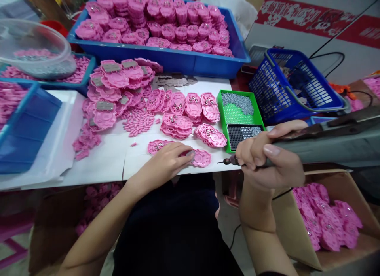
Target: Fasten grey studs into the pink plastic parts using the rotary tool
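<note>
My right hand [270,157] is wrapped round a grey power screwdriver [326,143], its thin bit pointing left over the table's front edge. My left hand [169,161] rests low over pink plastic parts at that edge, fingers together and thumb alongside; whatever lies beneath its fingertips is partly hidden. One pink part [202,158] shows just right of the fingertips, and another [158,145] sticks out behind the hand. Stacks of pink parts with shiny metal bits [210,135] stand behind. Next to the screwdriver tip, a green tray [221,118] holds small screws and a black grid.
A long blue bin [178,59] of stacked pink pieces spans the back. Blue basket [299,80] at right, cardboard box [285,216] of pink parts below right. Pink shells with grey plates [105,106], small pink pieces [139,121] and blue tubs [29,129] lie left.
</note>
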Tool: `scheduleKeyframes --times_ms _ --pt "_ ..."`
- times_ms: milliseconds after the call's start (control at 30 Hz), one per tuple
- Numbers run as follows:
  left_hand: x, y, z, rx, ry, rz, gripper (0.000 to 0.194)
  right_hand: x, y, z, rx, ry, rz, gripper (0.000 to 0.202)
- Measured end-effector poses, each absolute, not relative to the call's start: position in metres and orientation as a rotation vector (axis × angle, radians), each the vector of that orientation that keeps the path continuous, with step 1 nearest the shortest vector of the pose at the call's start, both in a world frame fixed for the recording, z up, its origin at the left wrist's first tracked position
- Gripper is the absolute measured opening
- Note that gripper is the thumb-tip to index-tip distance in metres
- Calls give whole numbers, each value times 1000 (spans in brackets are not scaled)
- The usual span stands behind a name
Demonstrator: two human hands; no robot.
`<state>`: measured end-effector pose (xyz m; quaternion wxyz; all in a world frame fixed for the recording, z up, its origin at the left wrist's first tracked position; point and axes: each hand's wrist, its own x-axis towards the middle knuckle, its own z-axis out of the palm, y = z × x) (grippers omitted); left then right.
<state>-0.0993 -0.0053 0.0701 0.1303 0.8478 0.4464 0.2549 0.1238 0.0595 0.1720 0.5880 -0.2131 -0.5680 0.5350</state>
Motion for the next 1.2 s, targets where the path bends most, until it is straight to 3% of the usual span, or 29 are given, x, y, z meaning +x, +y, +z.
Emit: scheduleKeyframes --times_ms 300,700,1200 --pt "-89 -13 68 2504 1357 782 23 120 59 171 -395 -1346 1268 12" --pt "-57 -30 52 2305 1344 1095 20 104 63 154 -467 -1315 1253 15" --pt "-57 -30 50 2278 1329 1077 23 88 64 127 -580 -1289 1298 26"
